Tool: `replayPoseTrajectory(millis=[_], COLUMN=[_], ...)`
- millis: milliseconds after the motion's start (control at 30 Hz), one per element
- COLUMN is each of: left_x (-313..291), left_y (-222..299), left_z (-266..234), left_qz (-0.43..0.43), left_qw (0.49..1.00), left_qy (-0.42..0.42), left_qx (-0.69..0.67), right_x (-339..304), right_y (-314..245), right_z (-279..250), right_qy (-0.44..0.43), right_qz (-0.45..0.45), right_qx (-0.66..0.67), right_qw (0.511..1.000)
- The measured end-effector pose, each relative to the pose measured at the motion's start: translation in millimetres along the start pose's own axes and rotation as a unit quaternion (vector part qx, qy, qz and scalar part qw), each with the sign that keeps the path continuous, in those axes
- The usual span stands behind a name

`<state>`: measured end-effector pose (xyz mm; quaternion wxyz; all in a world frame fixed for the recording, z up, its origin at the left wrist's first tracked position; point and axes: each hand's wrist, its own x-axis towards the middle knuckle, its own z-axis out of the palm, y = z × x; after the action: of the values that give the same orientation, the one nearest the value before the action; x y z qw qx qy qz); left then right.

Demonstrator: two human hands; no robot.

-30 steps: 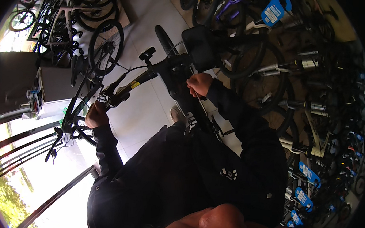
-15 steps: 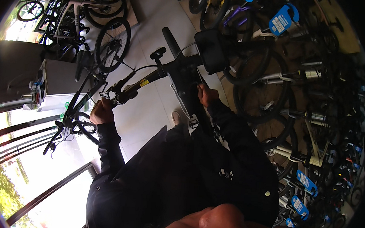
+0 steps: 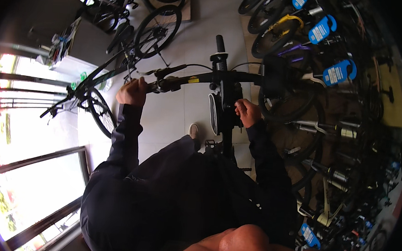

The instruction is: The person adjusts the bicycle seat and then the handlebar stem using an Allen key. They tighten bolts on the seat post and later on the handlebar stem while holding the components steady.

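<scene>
A black bicycle stands under me, with its handlebar (image 3: pixel 199 79) running across the view and its front tire (image 3: pixel 220 45) beyond. My left hand (image 3: pixel 132 92) is closed around the handlebar's left grip, near the brake lever (image 3: pixel 163 71). My right hand (image 3: pixel 247 112) has its fingers curled beside the bicycle's frame (image 3: pixel 228 122), just behind the handlebar; what lies inside those fingers is hidden. A black rectangular object (image 3: pixel 274 77) covers the handlebar's right end.
Parked bicycles with blue tags (image 3: pixel 340 72) line the right side close by. Another bicycle (image 3: pixel 99 78) stands at the left, before a grey counter (image 3: pixel 88 43) and bright windows. My shoe (image 3: pixel 193 130) rests on the tiled floor (image 3: pixel 159 127).
The handlebar, slanted before, now lies nearly straight across. My view has turned, so the surroundings have shifted. Both hands remain closed, the left at the grip and the right beside the frame.
</scene>
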<state>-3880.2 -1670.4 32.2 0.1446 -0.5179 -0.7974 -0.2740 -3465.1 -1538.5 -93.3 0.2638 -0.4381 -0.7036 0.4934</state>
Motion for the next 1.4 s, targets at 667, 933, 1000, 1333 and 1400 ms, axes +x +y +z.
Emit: replayPoseTrajectory(millis=[667,933,1000,1333,1400], left_x=[5,6,5,4,4], left_y=[10,10,8,2,2], left_z=[-5,-2,-2,1,1], left_qz=[0.044,0.042,0.041,0.002,-0.008], left_qw=[0.998,0.998,0.999,1.000,1.000], left_qy=[0.038,0.037,0.030,0.009,-0.004], left_qx=[0.000,-0.005,0.001,0.012,0.023], right_x=[19,27,27,29,29], right_y=[-13,-13,-13,-25,-25], right_z=[-34,-23,-23,-31,-29], right_qy=[-0.165,-0.196,-0.169,-0.167,-0.185], right_qz=[0.134,0.197,0.207,0.204,0.199], right_qx=[0.089,0.115,0.102,0.137,0.137], right_qw=[0.973,0.954,0.958,0.955,0.952])
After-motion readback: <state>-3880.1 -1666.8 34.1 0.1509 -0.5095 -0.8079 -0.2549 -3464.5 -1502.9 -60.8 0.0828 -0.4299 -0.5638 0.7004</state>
